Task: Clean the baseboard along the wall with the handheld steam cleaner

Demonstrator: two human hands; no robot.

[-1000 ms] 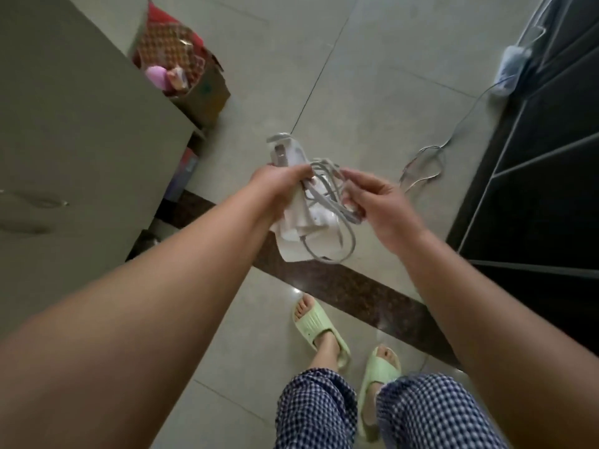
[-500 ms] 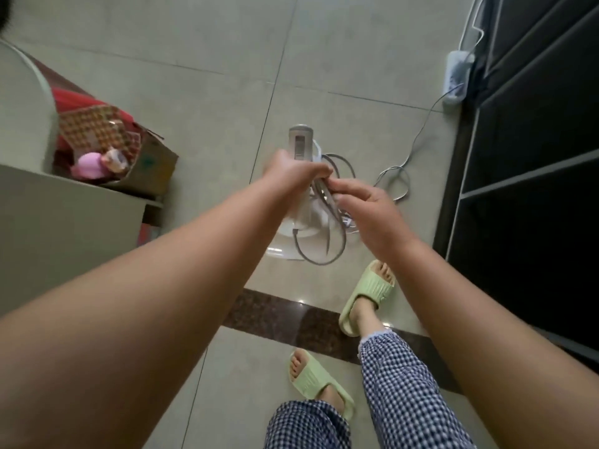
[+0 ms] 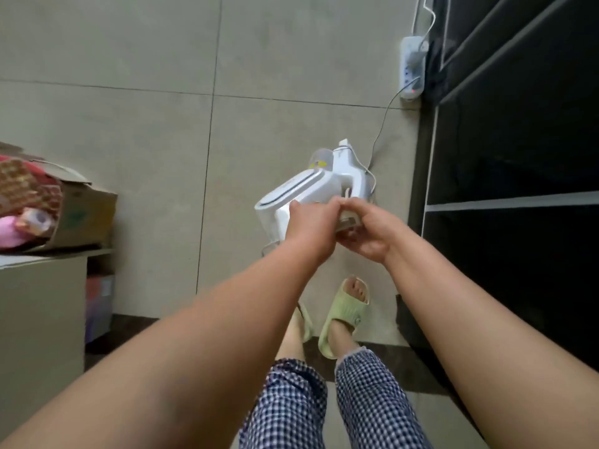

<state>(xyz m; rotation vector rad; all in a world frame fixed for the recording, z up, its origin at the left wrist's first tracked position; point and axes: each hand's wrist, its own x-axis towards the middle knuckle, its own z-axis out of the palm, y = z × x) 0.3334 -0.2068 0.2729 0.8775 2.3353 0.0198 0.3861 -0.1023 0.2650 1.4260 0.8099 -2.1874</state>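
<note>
A white handheld steam cleaner [image 3: 311,186] hangs in front of me above the tiled floor, lying nearly level with its nozzle end pointing away. My left hand [image 3: 309,230] grips its near underside. My right hand [image 3: 368,231] curls round the lower right part, where the grey cord is bunched and mostly hidden. The cord [image 3: 384,124] runs from the cleaner across the floor to a white power strip [image 3: 411,69] by the dark cabinet. No baseboard can be made out in this view.
A tall black shelf unit [image 3: 518,157] fills the right side. At the left stands a grey cabinet [image 3: 39,303] with an open cardboard box [image 3: 77,209] of toys on it. My feet in green slippers [image 3: 346,315] stand on a dark floor strip.
The cleaner has turned from upright to nearly level and moved right, towards the black shelf. The loose cord loops have been gathered under my right hand. I have stepped forward.
</note>
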